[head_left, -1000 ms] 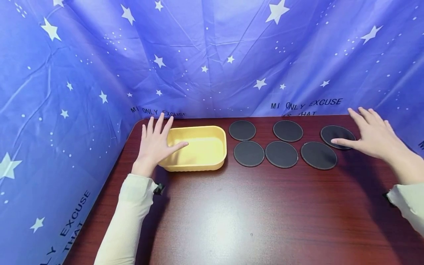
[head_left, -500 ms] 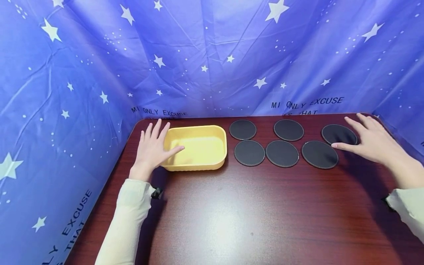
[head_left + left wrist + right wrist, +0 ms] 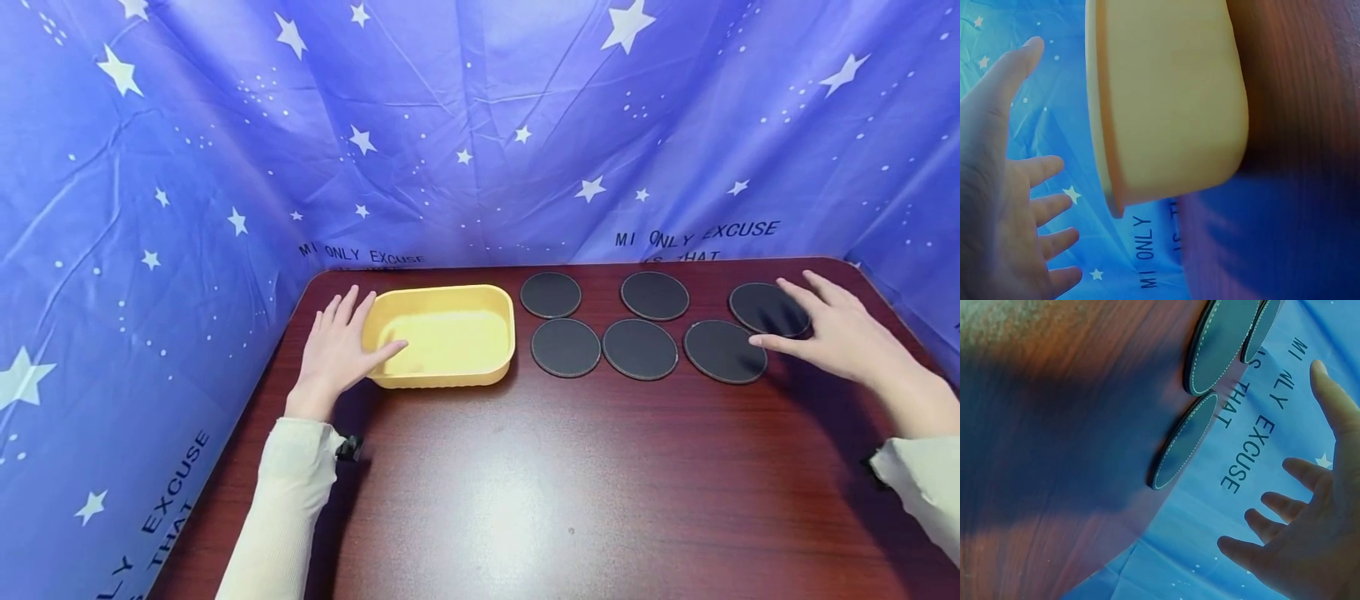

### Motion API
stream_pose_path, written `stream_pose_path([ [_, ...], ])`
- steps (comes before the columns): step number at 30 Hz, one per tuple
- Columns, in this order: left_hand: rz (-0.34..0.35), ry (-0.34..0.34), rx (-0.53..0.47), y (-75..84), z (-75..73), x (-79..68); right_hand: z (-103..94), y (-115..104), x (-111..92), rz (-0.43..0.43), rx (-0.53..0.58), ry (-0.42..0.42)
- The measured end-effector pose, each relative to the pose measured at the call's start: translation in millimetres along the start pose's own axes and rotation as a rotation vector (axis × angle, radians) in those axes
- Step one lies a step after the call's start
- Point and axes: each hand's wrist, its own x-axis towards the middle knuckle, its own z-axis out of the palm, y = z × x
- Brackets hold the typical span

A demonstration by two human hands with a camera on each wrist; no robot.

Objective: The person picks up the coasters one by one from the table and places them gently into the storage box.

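Note:
My left hand [image 3: 333, 354] is spread over the left end of a yellow plastic bin [image 3: 450, 333], its thumb overlapping the bin's inside in the head view. In the left wrist view the fingers stand apart from the bin's wall [image 3: 1172, 106], holding nothing. At the right, my right hand [image 3: 843, 329] hovers with fingers spread over the rightmost black round coaster [image 3: 757, 304]. Its thumb tip overlaps the edge of the coaster in front [image 3: 723, 352]. The right wrist view shows the hand [image 3: 1310, 531] above the stitched coasters, with nothing in it.
More black coasters lie flat in two rows between bin and right hand, among them a back-left coaster [image 3: 551, 295] and a front-middle coaster [image 3: 640, 349]. Everything stands on a dark red wooden table [image 3: 600, 483]. A blue star-printed cloth [image 3: 480, 125] hangs behind and along the sides.
Both hands have come down and slightly toward the person, the left one also a little leftward. Bin and coasters have stayed where they were.

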Motion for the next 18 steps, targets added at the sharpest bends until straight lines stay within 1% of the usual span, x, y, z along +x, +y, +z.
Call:
stream_pose_path([
  [9, -0.020, -0.017, -0.044, -7.8, 5.3, -5.5, 7.5, 3, -3, 0.015, 0.002, -0.018],
  [18, -0.033, -0.008, -0.073, -17.8, 12.6, -10.1, 15.8, 8, -7, 0.014, 0.020, -0.036],
])
